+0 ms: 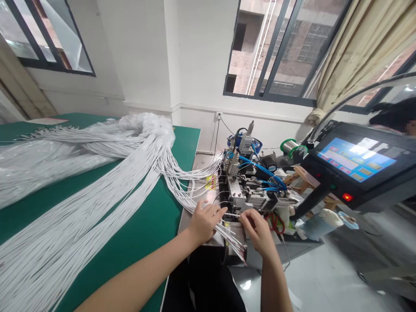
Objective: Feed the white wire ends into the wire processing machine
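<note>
My right hand [258,232] has its fingers [249,216] pinched on one white wire [232,214], close to its end, just in front of the machine [238,190]. My left hand [203,223] lies palm down over a bunch of wires [185,199], its fingers partly stretched out toward that same wire; whether they grip anything I cannot tell, since the palm side is hidden. The bunch runs beneath my left hand, and its loose ends fan out between my two hands, over the near end of the machine, above my lap. Farther up, more wires curve across a metal plate [199,162] to the machine, passing by a yellow label [210,182]. The rest spread in thick hanks over the green worktop [143,234], gathered near the wall under clear plastic [156,125]. Blue tubes [274,173] loop over the machine, and behind it sits a spool [289,147] with green rims. To the right a lit screen [357,158] leans on its stand, a red light [347,197] glowing below it, with a pale blue roll [320,224] lower down. Another person's dark hair [390,113] shows at the right edge.
</note>
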A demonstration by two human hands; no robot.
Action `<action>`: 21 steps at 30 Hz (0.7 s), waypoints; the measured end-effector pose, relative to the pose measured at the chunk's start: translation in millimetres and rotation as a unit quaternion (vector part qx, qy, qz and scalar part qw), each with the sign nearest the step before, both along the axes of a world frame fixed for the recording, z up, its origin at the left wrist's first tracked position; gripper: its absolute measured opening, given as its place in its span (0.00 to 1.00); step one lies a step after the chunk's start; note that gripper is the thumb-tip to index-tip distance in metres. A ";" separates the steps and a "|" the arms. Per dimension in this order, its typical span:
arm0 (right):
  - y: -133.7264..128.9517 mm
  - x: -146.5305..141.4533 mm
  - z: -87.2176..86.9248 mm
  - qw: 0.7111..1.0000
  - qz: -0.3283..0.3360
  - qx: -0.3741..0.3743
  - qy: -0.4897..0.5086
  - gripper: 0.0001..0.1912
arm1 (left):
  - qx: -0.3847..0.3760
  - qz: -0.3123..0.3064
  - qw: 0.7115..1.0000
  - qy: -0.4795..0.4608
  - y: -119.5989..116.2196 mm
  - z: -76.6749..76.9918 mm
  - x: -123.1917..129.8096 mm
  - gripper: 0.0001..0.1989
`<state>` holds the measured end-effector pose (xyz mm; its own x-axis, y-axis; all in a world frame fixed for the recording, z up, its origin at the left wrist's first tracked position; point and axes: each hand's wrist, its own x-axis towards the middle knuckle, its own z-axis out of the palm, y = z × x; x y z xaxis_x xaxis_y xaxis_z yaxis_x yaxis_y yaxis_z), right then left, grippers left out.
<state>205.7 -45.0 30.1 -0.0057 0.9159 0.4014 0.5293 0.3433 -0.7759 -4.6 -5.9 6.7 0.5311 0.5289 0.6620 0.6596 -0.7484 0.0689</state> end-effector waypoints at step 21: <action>25.1 12.3 -33.8 0.996 -0.046 -0.061 0.048 0.17 | -0.039 -0.026 0.998 0.040 7.2 -6.1 0.3 0.23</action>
<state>218.0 -19.9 -3.7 0.1130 0.9530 0.2810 0.4751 0.1966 -0.8577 -4.3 1.2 0.6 0.6085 0.5475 0.5745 0.6264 -0.7758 0.0758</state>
